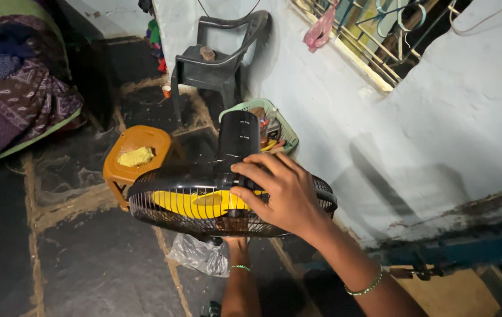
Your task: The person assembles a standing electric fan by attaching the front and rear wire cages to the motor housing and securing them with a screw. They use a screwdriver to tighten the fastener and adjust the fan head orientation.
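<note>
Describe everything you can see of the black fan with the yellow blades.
The black wire-caged fan with yellow blades is tilted so its round grille lies nearly flat, seen from behind and above. Its black cylindrical motor housing points away towards the wall. The cage looks like thin metal wire with a solid rim; the blades look like plastic. The right hand rests spread over the rear grille by the motor. The left hand reaches under the cage, mostly hidden. It is held above the dark stone floor.

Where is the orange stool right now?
In the head view the orange stool stands on the dark floor left of centre, just behind the black fan grille and in front of the dark plastic chair; a yellow cloth lies on it.
</note>
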